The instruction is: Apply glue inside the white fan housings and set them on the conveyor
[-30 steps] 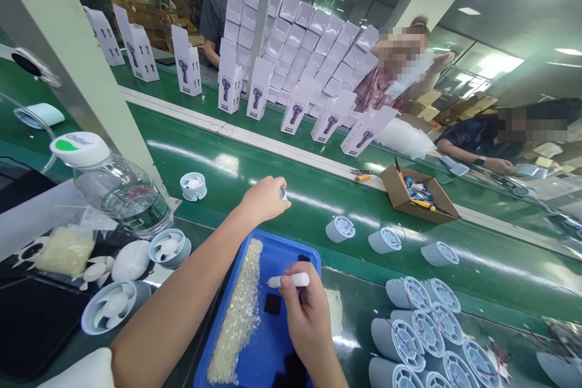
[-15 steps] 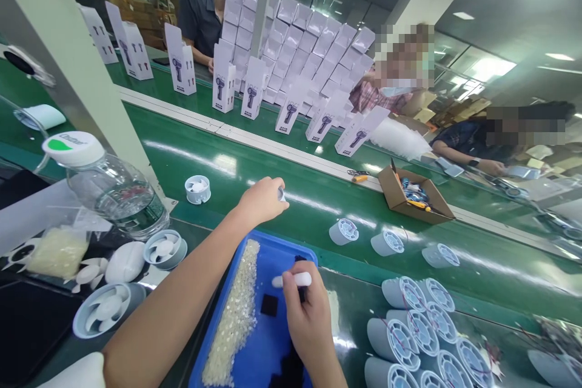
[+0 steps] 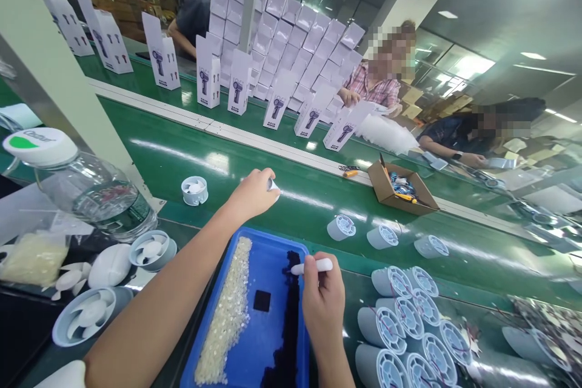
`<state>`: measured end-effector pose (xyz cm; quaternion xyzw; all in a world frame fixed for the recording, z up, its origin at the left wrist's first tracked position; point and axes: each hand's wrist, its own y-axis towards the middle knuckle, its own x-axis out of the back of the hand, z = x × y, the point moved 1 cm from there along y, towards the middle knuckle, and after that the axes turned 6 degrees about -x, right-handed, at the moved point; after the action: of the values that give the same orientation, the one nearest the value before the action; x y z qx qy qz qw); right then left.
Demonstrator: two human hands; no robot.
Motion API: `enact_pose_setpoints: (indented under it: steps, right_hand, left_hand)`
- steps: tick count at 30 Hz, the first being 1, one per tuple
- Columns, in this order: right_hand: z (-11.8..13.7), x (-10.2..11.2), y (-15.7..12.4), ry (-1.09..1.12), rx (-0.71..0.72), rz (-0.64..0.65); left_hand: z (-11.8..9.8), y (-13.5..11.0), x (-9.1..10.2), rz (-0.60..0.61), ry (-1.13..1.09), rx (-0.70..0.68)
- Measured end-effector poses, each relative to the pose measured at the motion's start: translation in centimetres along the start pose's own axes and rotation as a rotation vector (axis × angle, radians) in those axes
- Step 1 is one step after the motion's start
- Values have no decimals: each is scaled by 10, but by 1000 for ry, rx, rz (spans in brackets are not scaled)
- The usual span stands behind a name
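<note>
My left hand [image 3: 251,194] reaches over the green conveyor belt [image 3: 300,194], its fingers closed on a small white cylindrical part [image 3: 273,184] that is mostly hidden. My right hand [image 3: 323,298] is closed on a white pen-like tool [image 3: 313,267], tip pointing left over a blue tray [image 3: 273,248]. In the tray lie a strip of small clear pads [image 3: 227,315], a black square [image 3: 262,300] and a row of black pieces [image 3: 291,315].
White fan housings [image 3: 400,315] crowd the lower right; three [image 3: 341,227] ride the belt. A water bottle [image 3: 82,188], fan parts [image 3: 152,250] and a lone housing [image 3: 194,190] sit left. An open cardboard box [image 3: 400,188], stacked white cartons [image 3: 291,48] and other people are beyond.
The view has shifted, so everything sits lower and leftward. My right hand with the pen tool moved right, uncovering the row of black pieces. My left hand keeps its grip over the belt.
</note>
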<state>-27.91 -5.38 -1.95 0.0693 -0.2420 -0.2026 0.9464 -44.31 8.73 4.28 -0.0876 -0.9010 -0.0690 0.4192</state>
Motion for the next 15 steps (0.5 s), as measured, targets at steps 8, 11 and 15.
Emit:
enact_pose_setpoints:
  steps: [8,11,15]
  right_hand:
    - [-5,-4,-2,393,-395,57]
    - [-4,-8,-1,615,-520,96]
    - [-3,-10,-1,726,-554,109]
  left_hand:
    - [-3,1,7,-109,-350,87]
    - [-1,3,5,-108,-466,87]
    - [0,3,2,-117,-514,71]
